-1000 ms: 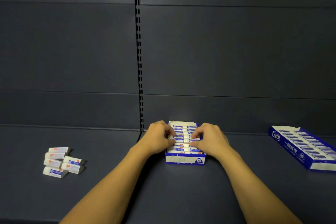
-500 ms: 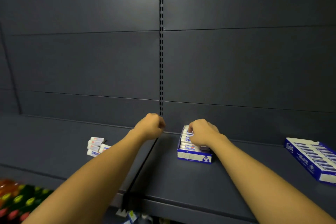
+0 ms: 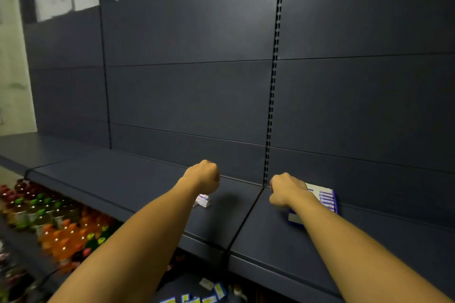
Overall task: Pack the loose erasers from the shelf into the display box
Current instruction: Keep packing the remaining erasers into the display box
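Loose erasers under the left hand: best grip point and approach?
Judging by pose: pinch the nearest of the loose erasers across its long sides, coming from above with the left hand. They lie flat on the shelf, tops exposed; the forearm hides the rest.

The dark shelf [image 3: 138, 187] bears loose erasers [image 3: 203, 200] and the display box [image 3: 325, 198].

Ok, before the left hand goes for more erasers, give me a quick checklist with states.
1. Loose erasers in view on the shelf: ok, partly hidden by the left arm.
2. Left hand above them: ok.
3. Left hand free of any load: cannot tell, fingers curled away from the camera.
4. Right hand on the box: ok.
5. Room left in the box: cannot tell, the hand and blur hide it.
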`<state>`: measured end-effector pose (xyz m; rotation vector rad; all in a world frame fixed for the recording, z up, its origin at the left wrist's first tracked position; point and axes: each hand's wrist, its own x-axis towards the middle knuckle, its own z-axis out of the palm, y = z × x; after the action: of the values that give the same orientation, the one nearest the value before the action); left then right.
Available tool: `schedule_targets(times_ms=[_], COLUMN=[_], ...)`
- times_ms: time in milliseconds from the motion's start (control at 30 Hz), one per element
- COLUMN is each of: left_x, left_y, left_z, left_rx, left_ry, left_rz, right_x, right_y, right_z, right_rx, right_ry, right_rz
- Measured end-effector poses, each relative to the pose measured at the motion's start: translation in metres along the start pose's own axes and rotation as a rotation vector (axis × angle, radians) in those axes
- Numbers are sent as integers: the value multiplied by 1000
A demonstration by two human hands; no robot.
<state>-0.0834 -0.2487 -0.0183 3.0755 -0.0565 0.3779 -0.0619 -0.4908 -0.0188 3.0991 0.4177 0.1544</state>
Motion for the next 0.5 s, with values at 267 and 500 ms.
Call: schedule_targets(times_ms=[267,500], left_x=[-13,-14], left_y=[-62,-116], left_z=[-7,-6], left_rx=[-5,-27], left_ry=[6,1], left_rz=[-7,70], right_x=[5,5], right_y=[-72,-134], right_z=[-8,-12], right_rx=[-9,0], right_ry=[27,34], right_rz=[11,72])
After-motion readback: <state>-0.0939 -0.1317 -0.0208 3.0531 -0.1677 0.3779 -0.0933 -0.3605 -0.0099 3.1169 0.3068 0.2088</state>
